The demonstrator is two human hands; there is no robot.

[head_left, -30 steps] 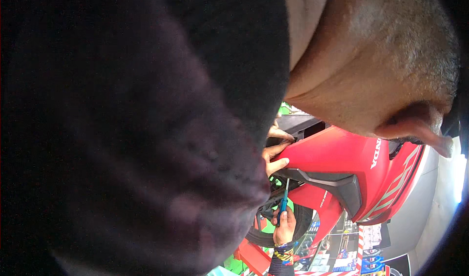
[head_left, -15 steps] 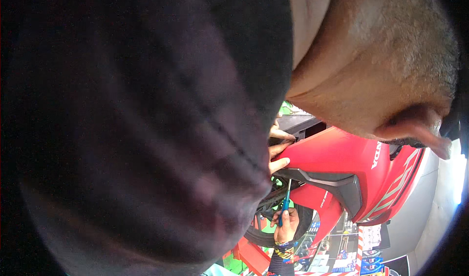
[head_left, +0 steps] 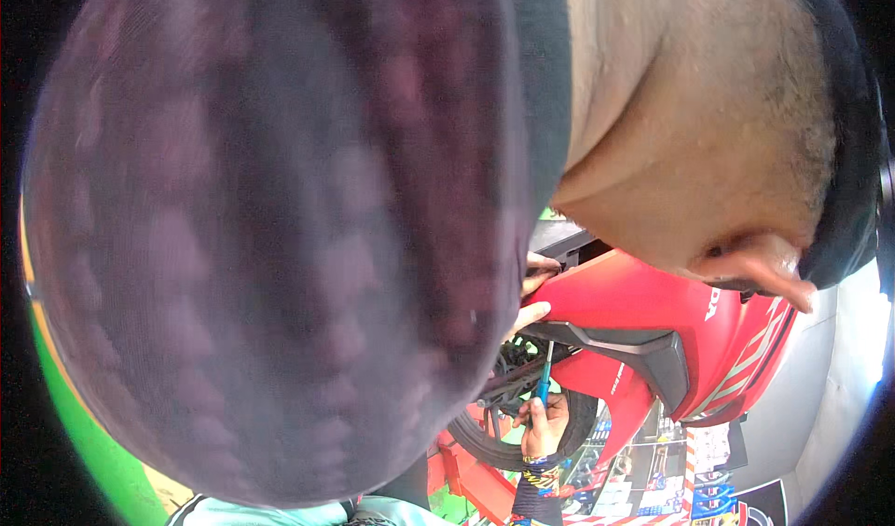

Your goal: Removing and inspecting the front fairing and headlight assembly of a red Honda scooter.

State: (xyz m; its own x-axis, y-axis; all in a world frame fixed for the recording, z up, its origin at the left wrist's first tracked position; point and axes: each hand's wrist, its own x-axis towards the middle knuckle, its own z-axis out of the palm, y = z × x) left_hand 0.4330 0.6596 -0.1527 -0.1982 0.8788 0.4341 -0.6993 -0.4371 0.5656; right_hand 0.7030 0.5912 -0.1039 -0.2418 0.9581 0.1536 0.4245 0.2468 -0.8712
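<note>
A person's dark-clad shoulder (head_left: 280,246) and their bare neck (head_left: 681,125) fill most of the head view, very close. Past them is a red motorcycle fairing (head_left: 625,293) with dark trim (head_left: 643,358). Fingers (head_left: 531,312), apparently that person's, rest on the fairing, partly hidden by the shoulder. Lower down, a hand (head_left: 548,423) with a patterned sleeve grips a blue-handled screwdriver (head_left: 543,386), its shaft reaching up under the trim; it also seems to be theirs. I cannot make out either of my own hands.
A tyre (head_left: 583,414) and red stand (head_left: 471,479) sit below the fairing. Glass shelving with goods (head_left: 662,470) is behind, beside a pale wall (head_left: 820,358). Green floor (head_left: 84,423) shows at the left, with light teal cloth (head_left: 261,517) along the bottom.
The person's shoulder and neck have shifted, exposing green floor at the left and teal cloth below. More of the upper fingers is hidden. The screwdriver hand is almost unmoved.
</note>
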